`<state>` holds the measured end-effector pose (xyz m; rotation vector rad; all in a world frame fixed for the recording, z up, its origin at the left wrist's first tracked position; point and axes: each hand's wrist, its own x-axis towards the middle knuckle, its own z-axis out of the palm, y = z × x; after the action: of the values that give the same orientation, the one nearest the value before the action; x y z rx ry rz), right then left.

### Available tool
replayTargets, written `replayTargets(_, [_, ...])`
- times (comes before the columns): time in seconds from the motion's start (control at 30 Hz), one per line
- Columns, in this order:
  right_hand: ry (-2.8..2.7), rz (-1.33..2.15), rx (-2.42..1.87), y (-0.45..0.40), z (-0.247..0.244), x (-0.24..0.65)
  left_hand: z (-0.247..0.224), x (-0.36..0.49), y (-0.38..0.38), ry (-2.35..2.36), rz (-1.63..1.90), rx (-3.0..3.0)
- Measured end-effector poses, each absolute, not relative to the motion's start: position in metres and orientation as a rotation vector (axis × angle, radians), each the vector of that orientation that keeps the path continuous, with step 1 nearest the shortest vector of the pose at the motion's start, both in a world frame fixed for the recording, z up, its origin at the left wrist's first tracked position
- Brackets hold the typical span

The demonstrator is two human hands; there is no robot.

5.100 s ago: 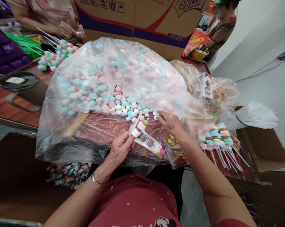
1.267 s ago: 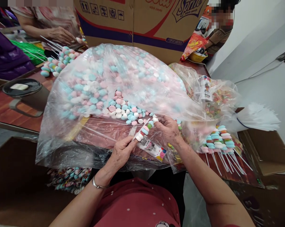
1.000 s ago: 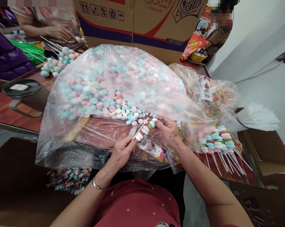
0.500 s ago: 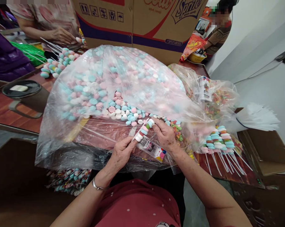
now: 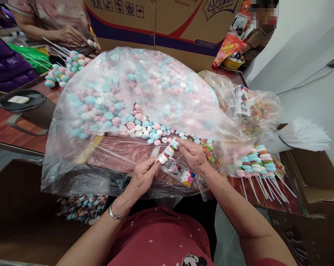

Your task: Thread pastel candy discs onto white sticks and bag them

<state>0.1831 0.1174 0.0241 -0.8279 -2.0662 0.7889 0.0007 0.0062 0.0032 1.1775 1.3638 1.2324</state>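
Note:
My left hand (image 5: 145,175) is closed around the lower end of a candy skewer (image 5: 168,152), a tilted stick threaded with soft white, pink, blue, green and red pieces. At its upper end the fingers of my right hand (image 5: 193,157) pinch the skewer by the topmost pieces. Just beneath the hands lies a clear printed packet (image 5: 176,169). Loose pastel candies (image 5: 139,127) spill toward them from a big clear plastic bag (image 5: 145,81). Small fruit-coloured candy rings (image 5: 208,152) sit right behind my right hand.
Several threaded skewers (image 5: 257,162) lie at the right, below a bundle of white sticks (image 5: 305,135). A lidded mug (image 5: 30,114) stands left. Behind the bag is a large carton (image 5: 158,37). A floor box (image 5: 25,214) holds more skewers. A co-worker's hand (image 5: 72,36) is at upper left.
The right fingers have shifted slightly at the skewer's upper end, and the pieces there sit a little differently. The left hand keeps its grip. The whole view has moved slightly.

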Motion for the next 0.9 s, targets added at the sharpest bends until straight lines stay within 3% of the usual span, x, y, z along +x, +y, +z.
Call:
replayTargets(0.27, [-2.167, 0.598, -0.792, 0.106, 0.014, 0.177, -0.003, 0.001, 0.006, 1.361, 1.293, 1.083])
replayTargets(0.6, [-1.371, 1.514, -0.726, 0.072, 0.023, 0.155, 0.006, 0.004, 0.006, 1.328, 1.308, 1.004])
replayTargets(0.9, [-1.122, 1.64, -0.738, 0.044, 0.025, 0.15, 0.006, 0.024, -0.006, 1.248, 1.367, 0.857])
